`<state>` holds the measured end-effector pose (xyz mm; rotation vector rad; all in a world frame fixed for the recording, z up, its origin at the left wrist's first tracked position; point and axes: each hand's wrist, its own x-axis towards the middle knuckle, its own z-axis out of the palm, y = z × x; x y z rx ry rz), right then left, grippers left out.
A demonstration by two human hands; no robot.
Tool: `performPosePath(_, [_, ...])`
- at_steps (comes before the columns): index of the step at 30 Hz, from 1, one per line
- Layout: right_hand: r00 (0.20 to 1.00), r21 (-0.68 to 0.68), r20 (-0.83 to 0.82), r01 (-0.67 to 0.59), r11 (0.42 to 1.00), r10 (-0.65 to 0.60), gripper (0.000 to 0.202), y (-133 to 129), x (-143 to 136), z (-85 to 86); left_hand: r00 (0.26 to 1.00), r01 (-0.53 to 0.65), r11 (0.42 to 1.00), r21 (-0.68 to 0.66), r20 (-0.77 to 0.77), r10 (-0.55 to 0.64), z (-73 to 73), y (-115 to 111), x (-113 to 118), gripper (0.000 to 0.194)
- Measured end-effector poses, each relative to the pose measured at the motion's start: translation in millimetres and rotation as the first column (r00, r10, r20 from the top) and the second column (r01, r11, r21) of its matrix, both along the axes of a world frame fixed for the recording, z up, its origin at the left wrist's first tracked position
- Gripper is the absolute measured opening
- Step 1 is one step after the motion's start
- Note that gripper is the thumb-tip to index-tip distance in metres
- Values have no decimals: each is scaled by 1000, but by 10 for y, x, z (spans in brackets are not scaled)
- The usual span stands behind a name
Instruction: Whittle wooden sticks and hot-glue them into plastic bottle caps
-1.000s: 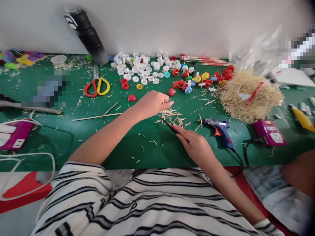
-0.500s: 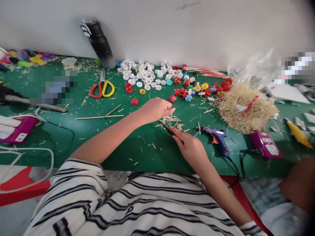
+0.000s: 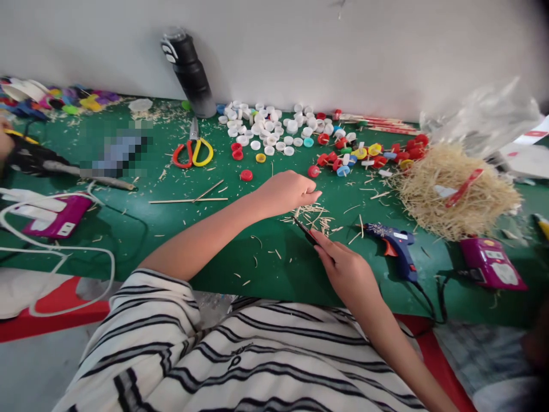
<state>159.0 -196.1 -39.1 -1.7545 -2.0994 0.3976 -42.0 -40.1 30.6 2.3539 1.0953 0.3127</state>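
Observation:
My left hand [image 3: 295, 190] is closed, thumb and fingers pressed together, above a small pile of short pale sticks [image 3: 319, 217]. Whatever it pinches is hidden or too small to make out. My right hand [image 3: 343, 260] grips slim dark tweezers [image 3: 305, 230], whose tip points up and left to the edge of that pile, below my left hand. A blue glue gun [image 3: 397, 243] lies just right of my right hand. Beyond my left hand sits a red bottle cap [image 3: 246, 175], and two thin sticks [image 3: 189, 200] lie by my left forearm.
Red-and-yellow scissors [image 3: 194, 150] and a black bottle [image 3: 189, 74] are at the back left. White caps [image 3: 270, 134] and coloured caps on sticks [image 3: 360, 153] spread behind my hands. A straw heap [image 3: 454, 191] and purple box [image 3: 493, 263] are right; cables [image 3: 112, 260] trail left.
The view has swung left, so everything sits further right in the picture. Both my hands keep nearly the same pose. Part of another person's hand now shows at the left edge.

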Motion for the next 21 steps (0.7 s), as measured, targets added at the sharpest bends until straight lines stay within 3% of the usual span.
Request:
performPosePath(6, [998,-38,55,8,999,-5,43,106,-56,9,999,16,1000,22,44,-17,-44,-16,49,51])
performPosePath(11, [984,-63,179,7,998,5,45,215,-197,24,998,69,996,52,-6,-69,-31,-80,135,47])
performPosePath(21, [995,-2,96,-7,1000,7,42,-15,43,3,998,-23,999,-30,58,25,-49,37,-54,48])
